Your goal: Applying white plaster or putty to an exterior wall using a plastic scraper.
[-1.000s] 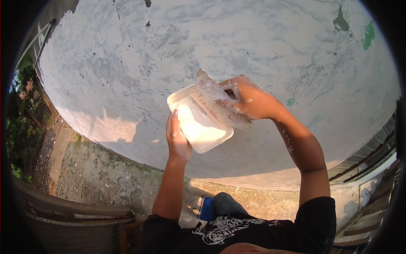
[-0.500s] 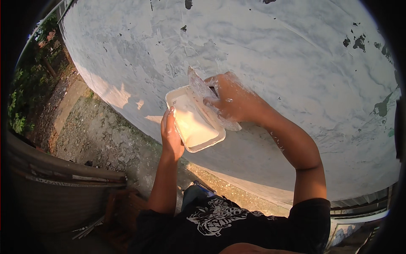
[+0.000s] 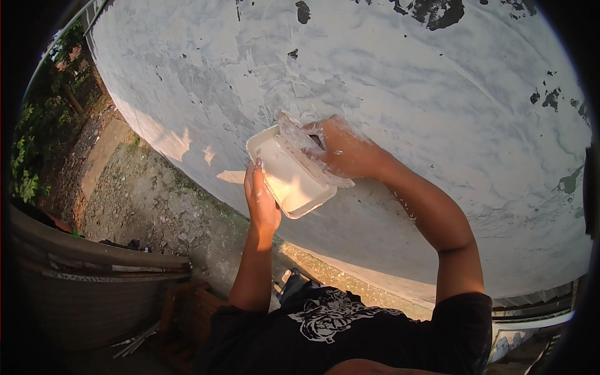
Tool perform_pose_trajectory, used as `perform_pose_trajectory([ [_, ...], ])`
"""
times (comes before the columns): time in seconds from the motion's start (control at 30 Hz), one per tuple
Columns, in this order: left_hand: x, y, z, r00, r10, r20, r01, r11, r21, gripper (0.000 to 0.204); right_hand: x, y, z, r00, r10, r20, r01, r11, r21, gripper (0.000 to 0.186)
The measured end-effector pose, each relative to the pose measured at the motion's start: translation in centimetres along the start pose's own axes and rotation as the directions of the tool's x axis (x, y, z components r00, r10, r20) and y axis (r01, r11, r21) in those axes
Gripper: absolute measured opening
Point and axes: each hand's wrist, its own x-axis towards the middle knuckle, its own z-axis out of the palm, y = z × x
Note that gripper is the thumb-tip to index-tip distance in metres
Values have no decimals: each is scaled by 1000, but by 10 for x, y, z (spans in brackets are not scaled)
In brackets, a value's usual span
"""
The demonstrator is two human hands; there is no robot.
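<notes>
My left hand (image 3: pixel 264 203) grips a pale, rounded rectangular tub (image 3: pixel 305 212) by its near left side, with the thumb over the rim. The tub is tilted, and white paste lies inside it. My right hand (image 3: pixel 347 152) is closed around the dark grip of a wide trowel (image 3: pixel 294 135), whose long blade is coated in white paste. That blade lies along the tub's right side, against or just over the rim. White smears cover the fingers and forearm of my right arm. Beyond both hands stands a wall (image 3: pixel 400 106) with a patchy white coat.
Dark bare patches (image 3: pixel 440 12) mark the upper wall. Below it at left runs rough, stony ground (image 3: pixel 150 200). A curved sheet-like barrier (image 3: pixel 94 294) stands at lower left, beside brown wooden furniture (image 3: pixel 187 312). Green plants (image 3: pixel 28 150) grow at far left.
The wall's marks have shifted right and down in view. The tub has tipped a little more, and its near end has risen slightly. Both hands keep their holds.
</notes>
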Motion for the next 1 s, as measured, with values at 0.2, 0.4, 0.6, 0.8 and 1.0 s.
perform_pose_trajectory([
  [0.2, 14, -5, 4, 999, -34, -14, 34, 999, -28, 49, 8, -4, -22, 956, 187, 224, -180, 982, -51, 51],
  [0.4, 6, -5, 4, 993, -55, -105, 56, 998, 12, 50, 8, -17, -19, 939, 152, 307, -159, 987, -1, 50],
  [0.6, -6, 11, -1, 993, 12, -117, -10, 1000, 16, 50, 8, -8, -7, 974, 33, 223, -65, 988, 137, 55],
  [0.8, -28, 36, -22, 985, 113, -133, -105, 992, 65, 49, 20, -38, -14, 908, -112, 405, -10, 958, 288, 62],
  [1.0, -52, 41, -3, 985, 132, -116, -128, 991, 38, 49, 19, -36, 21, 943, -117, 311, 44, 972, 232, 53],
])
